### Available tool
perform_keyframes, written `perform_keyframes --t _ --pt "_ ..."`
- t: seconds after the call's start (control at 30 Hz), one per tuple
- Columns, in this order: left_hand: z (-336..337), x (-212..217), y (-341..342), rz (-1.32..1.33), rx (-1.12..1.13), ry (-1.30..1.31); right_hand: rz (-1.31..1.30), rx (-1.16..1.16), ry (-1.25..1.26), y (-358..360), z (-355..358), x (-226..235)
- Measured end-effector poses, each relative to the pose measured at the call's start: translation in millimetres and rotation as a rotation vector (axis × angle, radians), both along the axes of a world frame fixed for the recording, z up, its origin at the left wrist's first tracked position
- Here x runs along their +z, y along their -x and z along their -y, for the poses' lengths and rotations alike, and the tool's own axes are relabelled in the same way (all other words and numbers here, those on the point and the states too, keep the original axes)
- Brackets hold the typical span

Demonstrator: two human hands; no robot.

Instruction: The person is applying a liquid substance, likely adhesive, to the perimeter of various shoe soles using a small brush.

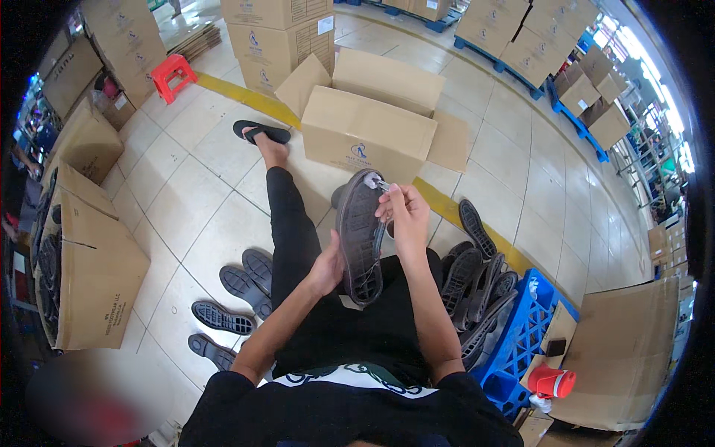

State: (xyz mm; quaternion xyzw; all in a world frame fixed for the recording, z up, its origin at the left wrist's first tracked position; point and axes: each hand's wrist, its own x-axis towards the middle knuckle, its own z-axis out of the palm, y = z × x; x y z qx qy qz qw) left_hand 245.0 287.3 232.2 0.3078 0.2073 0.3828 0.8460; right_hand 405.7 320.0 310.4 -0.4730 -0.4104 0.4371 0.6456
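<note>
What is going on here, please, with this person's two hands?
The person's left hand holds a dark, ridged shoe sole by its edge. The right hand grips a small silver metal tool at the sole's far end, by a whitish patch. More dark soles lie on the pale tiled floor at both sides, and an open brown cardboard box stands ahead.

The held sole appears to be matt rubber or plastic, its face rough with a recessed grid. The hand tool has a bright metallic finish. Open carton: smooth, matt cardboard. Floor: smooth, slightly glossy tile. Stool: smooth plastic. Trousers: matt cloth.
</note>
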Motion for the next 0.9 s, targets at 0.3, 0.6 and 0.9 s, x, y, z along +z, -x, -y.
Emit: perform_keyframes --t 0.3,0.6,0.9 --pt "9.2 3.8 -0.8 -0.009 0.008 0.032 0.319 0.083 0.015 -4.7 10.1 4.0" --pt "2.2 -4.4 8.4 -0.051 0.135 0.136 0.971 0.531 -0.2 -9.1 46.6 -7.7" --pt "-13.8 -7.2 17.0 0.175 0.179 0.145 1.09 0.632 -0.075 -5.8 105.2 -48.1"
